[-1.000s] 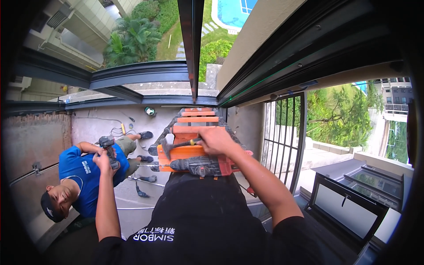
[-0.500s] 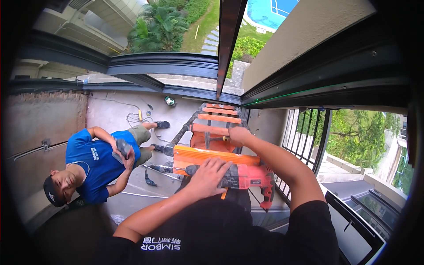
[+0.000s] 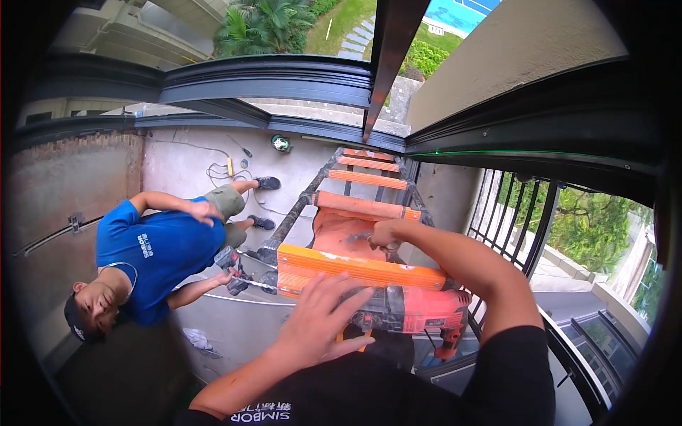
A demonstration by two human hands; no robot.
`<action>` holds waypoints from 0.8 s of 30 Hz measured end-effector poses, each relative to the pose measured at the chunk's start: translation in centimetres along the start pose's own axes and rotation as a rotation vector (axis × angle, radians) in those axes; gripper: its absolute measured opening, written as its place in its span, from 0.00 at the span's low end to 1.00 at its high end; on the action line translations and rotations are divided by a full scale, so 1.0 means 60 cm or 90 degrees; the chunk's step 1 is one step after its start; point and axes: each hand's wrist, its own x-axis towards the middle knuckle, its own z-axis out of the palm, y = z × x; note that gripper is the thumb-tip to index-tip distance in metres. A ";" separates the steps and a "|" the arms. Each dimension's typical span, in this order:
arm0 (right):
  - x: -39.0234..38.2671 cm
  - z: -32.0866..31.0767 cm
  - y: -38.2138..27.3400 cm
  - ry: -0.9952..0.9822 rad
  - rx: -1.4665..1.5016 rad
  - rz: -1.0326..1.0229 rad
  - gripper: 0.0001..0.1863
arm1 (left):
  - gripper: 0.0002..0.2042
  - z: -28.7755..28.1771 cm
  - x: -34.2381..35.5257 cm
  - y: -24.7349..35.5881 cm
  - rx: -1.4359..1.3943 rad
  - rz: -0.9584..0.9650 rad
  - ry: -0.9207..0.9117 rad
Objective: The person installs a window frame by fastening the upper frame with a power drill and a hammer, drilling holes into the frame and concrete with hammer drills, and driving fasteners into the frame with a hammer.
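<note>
My left hand [image 3: 323, 319] is open, its fingers spread, just beside a red and black rotary hammer drill [image 3: 426, 310] lying across the top of an orange stepladder [image 3: 362, 268]. My right hand [image 3: 389, 234] is over the orange cloth pouch [image 3: 337, 234] hung between the ladder steps. Its fingers are curled round what looks like a hammer [image 3: 357, 237], mostly hidden. At the left, a co-worker in a blue shirt [image 3: 160, 238] holds a dark cordless drill [image 3: 231, 268] with a long bit up toward the ladder's edge.
Dark window frame bars [image 3: 270, 85] cross ahead, and a dark beam with a green laser line [image 3: 511, 151] runs at the right. On the floor stand a green and white device [image 3: 281, 143] and a yellow power strip [image 3: 229, 167] with cables. A metal railing [image 3: 504, 213] is at the right.
My left hand has lifted off the drill and spread its fingers. My right hand has moved the hammer down into the pouch. The co-worker has reached the cordless drill out toward me.
</note>
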 end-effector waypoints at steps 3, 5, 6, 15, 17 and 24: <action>-0.142 -0.050 0.033 -0.102 0.240 -0.070 0.14 | 0.31 -0.027 -0.039 -0.013 -0.066 0.027 0.122; -0.257 -0.086 -0.025 -0.037 0.360 -0.062 0.11 | 0.24 -0.034 -0.069 -0.020 -0.108 0.036 0.200; -0.278 -0.095 -0.032 -0.025 0.392 -0.074 0.11 | 0.22 -0.029 -0.079 -0.023 -0.133 0.028 0.194; 0.054 -0.196 -0.213 0.310 -0.094 -0.140 0.07 | 0.30 0.054 -0.034 -0.033 -0.122 0.049 0.075; 0.125 -0.227 -0.278 0.328 -0.231 -0.163 0.08 | 0.30 0.059 -0.027 -0.035 -0.124 0.044 0.063; 0.164 -0.214 -0.420 0.210 0.186 0.088 0.28 | 0.29 0.059 -0.034 -0.042 -0.097 0.039 0.025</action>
